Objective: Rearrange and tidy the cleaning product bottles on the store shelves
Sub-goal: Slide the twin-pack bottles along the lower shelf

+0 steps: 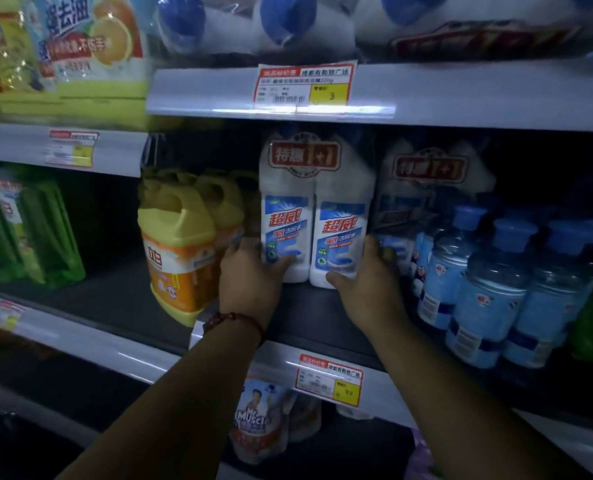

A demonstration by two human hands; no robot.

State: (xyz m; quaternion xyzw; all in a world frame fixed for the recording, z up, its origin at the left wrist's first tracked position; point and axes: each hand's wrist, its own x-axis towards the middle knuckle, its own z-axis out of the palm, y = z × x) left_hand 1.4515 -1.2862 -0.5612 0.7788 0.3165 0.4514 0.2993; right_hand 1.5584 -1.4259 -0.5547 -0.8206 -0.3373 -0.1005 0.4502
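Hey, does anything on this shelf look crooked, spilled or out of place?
Only the yellow detergent jug, left of the white twin pack that the left hand and right hand grip: it looks tilted, its base near the shelf's front lip, though the wide lens may exaggerate. No spill or damage shows.

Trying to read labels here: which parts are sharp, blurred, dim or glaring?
Head view: the white twin-pack gripped by the left hand and right hand is sharpest; top-shelf bottles are blurred; glare streaks the upper shelf strip; green packs sit dim.
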